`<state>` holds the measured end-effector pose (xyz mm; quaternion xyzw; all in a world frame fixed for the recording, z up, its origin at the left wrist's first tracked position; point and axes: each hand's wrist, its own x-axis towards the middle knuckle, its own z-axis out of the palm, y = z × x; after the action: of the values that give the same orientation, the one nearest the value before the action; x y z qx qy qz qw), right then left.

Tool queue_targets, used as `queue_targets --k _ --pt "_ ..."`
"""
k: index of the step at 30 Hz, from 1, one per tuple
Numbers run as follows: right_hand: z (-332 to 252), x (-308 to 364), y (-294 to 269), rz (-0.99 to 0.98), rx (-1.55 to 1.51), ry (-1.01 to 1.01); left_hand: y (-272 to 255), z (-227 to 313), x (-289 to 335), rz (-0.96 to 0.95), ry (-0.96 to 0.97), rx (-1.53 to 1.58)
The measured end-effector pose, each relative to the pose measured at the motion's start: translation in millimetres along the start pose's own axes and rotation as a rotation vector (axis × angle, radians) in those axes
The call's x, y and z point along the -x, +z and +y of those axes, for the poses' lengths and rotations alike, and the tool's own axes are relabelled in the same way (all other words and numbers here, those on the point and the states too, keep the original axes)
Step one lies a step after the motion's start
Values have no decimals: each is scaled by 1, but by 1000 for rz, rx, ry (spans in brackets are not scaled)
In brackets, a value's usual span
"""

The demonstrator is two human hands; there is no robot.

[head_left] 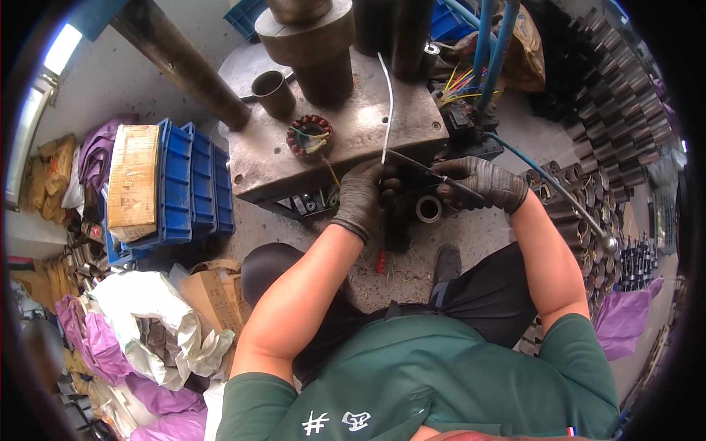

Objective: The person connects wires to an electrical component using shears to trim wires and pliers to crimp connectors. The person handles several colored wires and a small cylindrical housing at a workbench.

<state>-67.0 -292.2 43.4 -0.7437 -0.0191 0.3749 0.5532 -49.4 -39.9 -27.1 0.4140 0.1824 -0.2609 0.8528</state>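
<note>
The left hand (pixel 362 192) was curled round a white strip (pixel 387 110), the right hand (pixel 485 182) round a thin dark rod (pixel 418 165). On the counter (pixel 360 132), the wound ring (pixel 296 148) lay untouched, its loose leads (pixel 317 146) seemingly unfinished.

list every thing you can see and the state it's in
left hand: gloved, closed on the white strip
right hand: gloved, closed on the dark rod
wound ring: lying flat
metal cylinder: upright, open at the top
blue crates: stacked
white bag: crumpled
</note>
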Motion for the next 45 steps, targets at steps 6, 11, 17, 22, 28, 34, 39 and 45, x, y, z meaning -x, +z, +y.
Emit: queue_targets --k 6,11,17,22,28,34,39,45 --pt "0 1 -3 12 45 22 0 -2 -1 38 30 -37" --pt "-3 1 -3 8 71 -1 -7 -4 -5 -10 32 8" --pt "-5 -2 -5 -19 34 51 3 -1 5 -15 23 -104" --pt "-11 -6 -4 -4 28 73 6 -1 6 26 51 -165" --pt "-18 -7 -2 13 89 54 3 0 1 7 64 -211" --pt "-30 -19 -4 47 227 -59 0 5 -5 33 61 -205" --pt "-42 -17 -4 41 387 -104 -1 3 -9 -3 80 -111" --pt "-29 -29 -5 129 330 -334 -5 3 13 -80 89 -214"
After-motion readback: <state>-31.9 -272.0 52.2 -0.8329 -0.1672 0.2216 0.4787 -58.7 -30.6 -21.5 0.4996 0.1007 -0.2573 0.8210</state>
